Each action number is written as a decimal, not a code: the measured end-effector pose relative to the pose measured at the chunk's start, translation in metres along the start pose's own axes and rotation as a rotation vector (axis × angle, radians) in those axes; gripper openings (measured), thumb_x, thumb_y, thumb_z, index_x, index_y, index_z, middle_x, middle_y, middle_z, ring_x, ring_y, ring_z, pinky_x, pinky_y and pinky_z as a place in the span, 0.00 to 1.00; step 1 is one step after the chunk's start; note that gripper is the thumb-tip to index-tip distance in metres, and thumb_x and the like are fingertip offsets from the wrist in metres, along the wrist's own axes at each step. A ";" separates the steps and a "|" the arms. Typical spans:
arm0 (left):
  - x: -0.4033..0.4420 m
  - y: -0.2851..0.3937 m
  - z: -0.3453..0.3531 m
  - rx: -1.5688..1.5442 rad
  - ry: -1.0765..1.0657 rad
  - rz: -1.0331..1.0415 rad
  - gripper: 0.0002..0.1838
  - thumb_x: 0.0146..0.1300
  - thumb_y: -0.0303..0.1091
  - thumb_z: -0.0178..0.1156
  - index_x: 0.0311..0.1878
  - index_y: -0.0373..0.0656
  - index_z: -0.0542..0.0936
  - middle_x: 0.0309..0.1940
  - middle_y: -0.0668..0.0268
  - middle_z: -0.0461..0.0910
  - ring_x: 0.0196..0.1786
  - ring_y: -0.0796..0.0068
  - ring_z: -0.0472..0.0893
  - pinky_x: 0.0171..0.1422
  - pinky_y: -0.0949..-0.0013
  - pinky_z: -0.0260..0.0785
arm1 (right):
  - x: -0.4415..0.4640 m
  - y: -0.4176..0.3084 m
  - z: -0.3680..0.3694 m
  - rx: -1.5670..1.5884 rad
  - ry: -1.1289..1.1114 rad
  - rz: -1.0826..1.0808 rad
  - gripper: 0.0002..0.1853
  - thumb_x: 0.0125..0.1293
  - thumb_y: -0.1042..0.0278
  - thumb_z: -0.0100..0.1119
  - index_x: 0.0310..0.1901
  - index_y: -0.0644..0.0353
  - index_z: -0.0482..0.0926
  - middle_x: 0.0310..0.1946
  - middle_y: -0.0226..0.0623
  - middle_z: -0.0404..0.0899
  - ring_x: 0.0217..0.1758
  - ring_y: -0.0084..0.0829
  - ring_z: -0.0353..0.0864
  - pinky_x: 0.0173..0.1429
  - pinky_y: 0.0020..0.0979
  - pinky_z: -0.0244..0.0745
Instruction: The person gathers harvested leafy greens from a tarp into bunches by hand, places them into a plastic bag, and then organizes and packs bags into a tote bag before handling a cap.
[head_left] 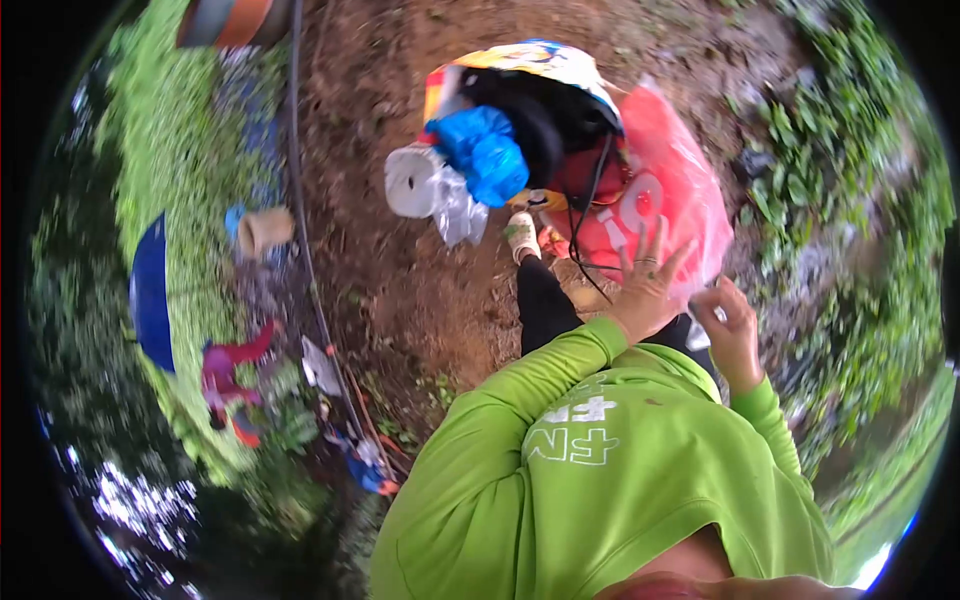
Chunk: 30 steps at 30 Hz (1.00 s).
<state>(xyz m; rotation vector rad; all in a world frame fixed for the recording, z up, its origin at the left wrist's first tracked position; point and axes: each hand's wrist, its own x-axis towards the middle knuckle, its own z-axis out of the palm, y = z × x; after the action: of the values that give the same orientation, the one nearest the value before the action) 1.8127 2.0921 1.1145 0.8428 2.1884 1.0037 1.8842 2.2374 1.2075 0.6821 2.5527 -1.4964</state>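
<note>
My left hand (648, 288) is open, with its fingers spread against the near side of a translucent red plastic bag (690, 190). Pale items show through the bag's film. Close by on the right, my right hand (735, 325) is closed, fingertips together near the bag's edge; what they hold, if anything, I cannot make out. Beyond the left hand is a colourful printed bag (545, 58) with black contents. At its left side are a blue plastic bundle (485, 155) and a white roll (410, 182) with clear plastic hanging down. A black cord (590, 195) trails from the bag.
Bare brown soil (400, 290) lies around my cream clog (522, 236). A long dark pipe (300, 190) runs along the left. Past it are a tan bucket (265, 232), a blue umbrella (152, 295) and a person in magenta (225, 375). Leafy plants (810, 150) grow at right.
</note>
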 end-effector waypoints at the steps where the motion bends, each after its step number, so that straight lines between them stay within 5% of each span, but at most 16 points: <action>1: 0.001 0.007 0.001 -0.012 -0.024 -0.013 0.45 0.56 0.34 0.70 0.77 0.48 0.60 0.80 0.49 0.52 0.81 0.41 0.51 0.78 0.29 0.45 | -0.003 0.000 -0.007 -0.014 -0.040 -0.036 0.02 0.61 0.76 0.67 0.33 0.60 0.82 0.30 0.33 0.80 0.38 0.34 0.79 0.52 0.34 0.73; 4: 0.000 -0.005 0.016 -0.196 0.050 0.116 0.31 0.58 0.27 0.62 0.67 0.47 0.71 0.74 0.54 0.66 0.77 0.49 0.64 0.74 0.33 0.53 | 0.008 -0.005 -0.025 0.093 -0.118 0.032 0.03 0.64 0.76 0.66 0.39 0.60 0.82 0.38 0.32 0.82 0.42 0.27 0.78 0.55 0.31 0.71; 6: 0.012 -0.009 0.026 -0.203 0.181 0.122 0.28 0.55 0.22 0.59 0.62 0.45 0.75 0.68 0.55 0.72 0.72 0.55 0.70 0.72 0.42 0.59 | 0.027 0.014 -0.044 0.307 -0.010 0.152 0.18 0.77 0.54 0.54 0.51 0.62 0.81 0.48 0.34 0.81 0.54 0.27 0.78 0.64 0.31 0.68; 7: 0.015 -0.015 0.028 -0.260 0.214 0.118 0.28 0.55 0.22 0.58 0.62 0.44 0.75 0.69 0.55 0.71 0.72 0.56 0.70 0.72 0.44 0.60 | 0.040 0.031 -0.048 0.186 0.149 0.110 0.26 0.81 0.45 0.43 0.58 0.60 0.80 0.56 0.37 0.78 0.64 0.31 0.74 0.71 0.33 0.64; 11: 0.009 -0.026 0.002 -0.161 0.272 0.177 0.38 0.54 0.22 0.58 0.72 0.43 0.67 0.73 0.48 0.65 0.73 0.49 0.67 0.74 0.47 0.59 | 0.046 0.172 -0.042 0.403 0.053 0.611 0.42 0.73 0.30 0.47 0.79 0.48 0.59 0.80 0.31 0.58 0.82 0.35 0.52 0.80 0.50 0.44; 12: 0.000 -0.021 -0.011 -0.078 0.323 0.148 0.42 0.54 0.22 0.59 0.76 0.44 0.63 0.75 0.45 0.61 0.74 0.46 0.65 0.75 0.46 0.58 | 0.047 0.266 -0.033 0.317 -0.005 0.551 0.43 0.72 0.32 0.51 0.78 0.52 0.59 0.79 0.34 0.58 0.82 0.33 0.52 0.81 0.44 0.44; 14: -0.023 -0.021 -0.026 -0.028 0.342 0.122 0.47 0.55 0.27 0.65 0.79 0.44 0.57 0.77 0.42 0.56 0.77 0.43 0.60 0.78 0.48 0.54 | 0.039 0.266 -0.010 0.655 0.050 0.719 0.43 0.70 0.32 0.55 0.75 0.56 0.63 0.75 0.36 0.63 0.73 0.34 0.68 0.73 0.43 0.63; 18: -0.087 -0.060 0.003 -0.199 0.244 -0.217 0.49 0.54 0.37 0.74 0.78 0.43 0.59 0.76 0.44 0.57 0.76 0.46 0.62 0.77 0.54 0.58 | 0.048 0.288 0.018 0.755 0.049 0.770 0.37 0.72 0.41 0.58 0.72 0.59 0.66 0.65 0.36 0.74 0.63 0.31 0.76 0.64 0.37 0.71; 22: -0.103 -0.123 0.085 -0.648 -0.490 -0.436 0.52 0.59 0.56 0.72 0.77 0.37 0.58 0.72 0.45 0.65 0.74 0.48 0.67 0.75 0.57 0.62 | 0.051 0.260 0.026 0.628 -0.048 0.655 0.30 0.73 0.49 0.61 0.68 0.60 0.72 0.58 0.36 0.81 0.59 0.29 0.77 0.59 0.33 0.73; 23: -0.100 -0.109 0.097 -0.631 -0.274 -0.354 0.50 0.62 0.62 0.68 0.75 0.34 0.64 0.65 0.44 0.74 0.69 0.51 0.74 0.73 0.57 0.64 | 0.051 0.239 0.023 0.476 -0.027 0.628 0.22 0.72 0.51 0.62 0.58 0.59 0.81 0.47 0.30 0.84 0.47 0.22 0.79 0.47 0.28 0.74; 25: -0.065 -0.021 0.077 -0.519 0.236 -0.440 0.42 0.65 0.57 0.67 0.71 0.34 0.69 0.60 0.45 0.78 0.65 0.53 0.78 0.69 0.57 0.68 | 0.048 0.218 0.013 0.294 -0.089 0.592 0.22 0.70 0.48 0.65 0.51 0.59 0.84 0.34 0.26 0.81 0.35 0.18 0.74 0.38 0.26 0.69; 27: -0.043 -0.012 0.098 -0.566 0.389 -0.375 0.34 0.67 0.52 0.65 0.66 0.35 0.74 0.56 0.45 0.81 0.61 0.54 0.81 0.65 0.56 0.71 | 0.040 0.169 -0.005 0.239 -0.106 0.562 0.19 0.70 0.48 0.65 0.41 0.59 0.86 0.21 0.19 0.74 0.24 0.15 0.67 0.28 0.24 0.62; 30: -0.020 -0.054 0.134 -0.540 0.239 -0.285 0.17 0.68 0.41 0.61 0.52 0.37 0.82 0.46 0.45 0.83 0.50 0.52 0.84 0.55 0.55 0.74 | 0.022 0.135 -0.034 0.331 -0.200 0.518 0.17 0.72 0.51 0.64 0.41 0.59 0.85 0.24 0.20 0.75 0.25 0.15 0.68 0.30 0.23 0.62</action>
<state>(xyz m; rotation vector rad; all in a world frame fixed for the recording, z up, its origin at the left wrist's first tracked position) 1.9048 2.1075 1.0027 0.1664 1.9905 1.5020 1.9273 2.3297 1.1098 1.0683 1.8069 -1.6915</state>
